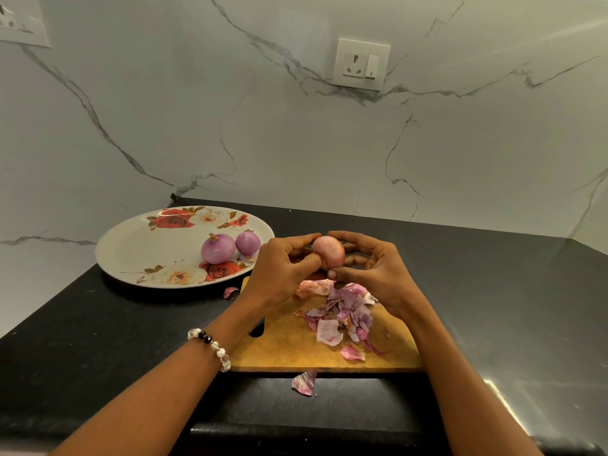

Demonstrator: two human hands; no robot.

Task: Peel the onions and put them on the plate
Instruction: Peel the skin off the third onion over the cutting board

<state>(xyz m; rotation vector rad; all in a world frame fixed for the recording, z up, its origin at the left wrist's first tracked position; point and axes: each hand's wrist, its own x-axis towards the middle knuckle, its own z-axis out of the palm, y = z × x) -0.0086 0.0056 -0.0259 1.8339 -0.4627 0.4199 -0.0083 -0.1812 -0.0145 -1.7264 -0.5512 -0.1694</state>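
A pinkish onion (pixel 328 250) is held up above the wooden cutting board (pixel 296 347) between both hands. My left hand (pixel 283 271) pinches its left side with thumb and curled fingers. My right hand (pixel 368 268) curls round its right side and underside. Two peeled purple onions (pixel 218 248) (pixel 247 242) lie on the right part of the white flowered plate (pixel 138 251) at the left. A heap of purple and white onion skins (pixel 342 311) lies on the board under the hands.
Loose skin pieces lie on the black counter, one (pixel 304 383) in front of the board and one (pixel 230 292) beside the plate. A marble wall with a socket (pixel 360 64) stands behind. The counter's front edge runs close below the board.
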